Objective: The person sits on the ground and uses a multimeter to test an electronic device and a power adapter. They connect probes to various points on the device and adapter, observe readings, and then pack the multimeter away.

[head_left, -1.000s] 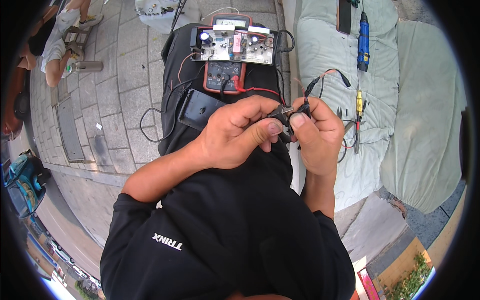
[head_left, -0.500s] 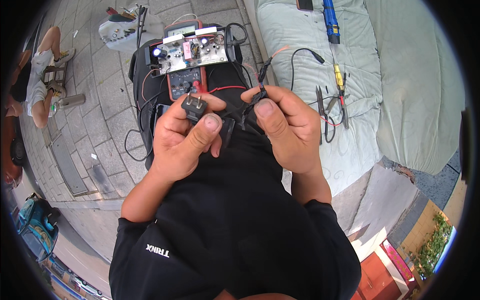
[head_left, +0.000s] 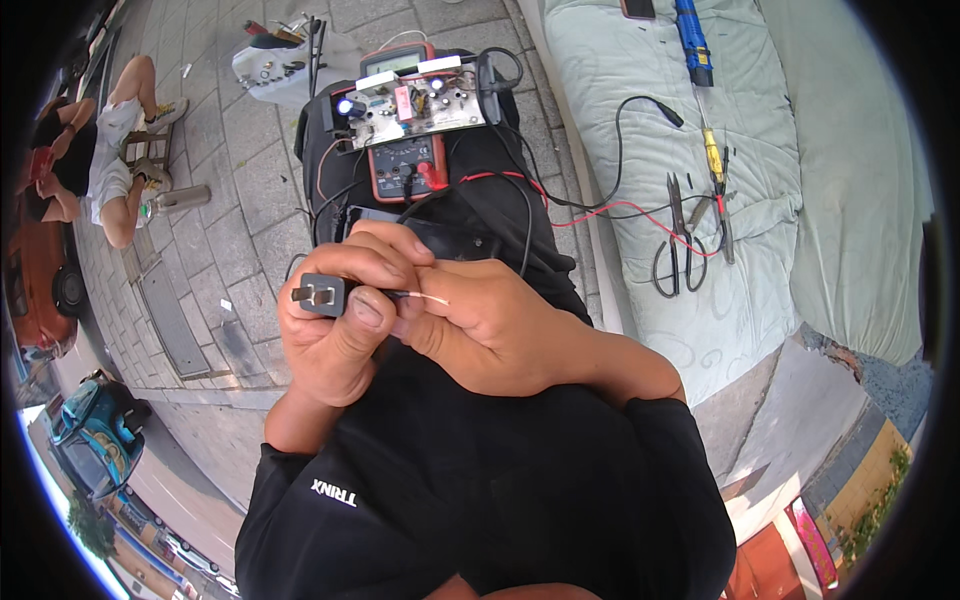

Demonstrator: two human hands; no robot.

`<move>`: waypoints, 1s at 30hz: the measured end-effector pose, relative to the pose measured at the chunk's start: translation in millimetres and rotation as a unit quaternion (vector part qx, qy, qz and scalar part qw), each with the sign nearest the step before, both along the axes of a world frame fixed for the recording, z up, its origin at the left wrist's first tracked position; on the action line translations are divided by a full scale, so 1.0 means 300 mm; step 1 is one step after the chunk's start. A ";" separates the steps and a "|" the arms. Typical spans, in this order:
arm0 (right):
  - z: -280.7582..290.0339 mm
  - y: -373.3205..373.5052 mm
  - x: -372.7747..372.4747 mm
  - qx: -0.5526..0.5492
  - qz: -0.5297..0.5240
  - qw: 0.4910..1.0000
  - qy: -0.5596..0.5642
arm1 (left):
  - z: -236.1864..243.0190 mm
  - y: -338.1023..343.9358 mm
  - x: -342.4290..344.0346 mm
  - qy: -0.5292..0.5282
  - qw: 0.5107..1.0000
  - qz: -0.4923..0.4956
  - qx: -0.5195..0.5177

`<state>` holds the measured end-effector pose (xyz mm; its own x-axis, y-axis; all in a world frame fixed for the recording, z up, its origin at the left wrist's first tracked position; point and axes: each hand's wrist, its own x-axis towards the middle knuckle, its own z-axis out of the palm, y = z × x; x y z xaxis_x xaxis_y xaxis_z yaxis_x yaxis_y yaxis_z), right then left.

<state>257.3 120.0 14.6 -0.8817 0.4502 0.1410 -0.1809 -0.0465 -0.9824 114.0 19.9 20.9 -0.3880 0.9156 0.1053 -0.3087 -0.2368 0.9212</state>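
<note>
Between the thumb and fingers of my left hand (head_left: 345,345) is a black two-pin power plug (head_left: 326,296), its metal prongs pointing left. My right hand (head_left: 505,325) is closed and presses against the left, its fingertips pinching beside the plug's dark cable. A thin bare copper wire end (head_left: 432,297) sticks out there toward the right; most of the cable is hidden by the fingers. Ahead on my lap lies an open circuit board (head_left: 415,112) with capacitors, set over a red-edged multimeter (head_left: 408,170) with a red lead and a black lead plugged in.
To the right, a pale green quilted cover holds scissors (head_left: 677,240), a yellow-handled screwdriver (head_left: 712,150), a blue tool (head_left: 692,45) and a cable with a black barrel connector (head_left: 668,112). A whitish bag of tools (head_left: 285,68) stands ahead left. Someone sits further left, near a bottle (head_left: 178,198).
My hands have come together from apart. The plug has turned so its prongs point left rather than up. My right hand has moved left to the plug's cable. The view has shifted slightly.
</note>
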 end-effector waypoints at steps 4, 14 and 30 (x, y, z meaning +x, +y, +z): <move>0.004 -0.026 -0.015 0.013 0.065 0.998 0.006 | 0.037 -0.067 -0.016 -0.027 0.999 -0.035 -0.028; 0.024 0.100 0.089 0.093 -0.024 0.992 -0.088 | 0.099 -0.208 -0.206 -0.292 0.946 -0.083 0.118; -0.286 0.589 0.940 0.197 -0.447 0.587 -0.645 | 0.202 -0.344 -0.457 -0.250 0.949 -0.087 0.173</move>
<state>539.3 296.8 -71.4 0.1950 0.9714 -0.1356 0.9474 -0.2223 -0.2303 -23.0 -83.3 81.6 -0.3149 0.9147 0.2533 -0.7492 -0.4034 0.5253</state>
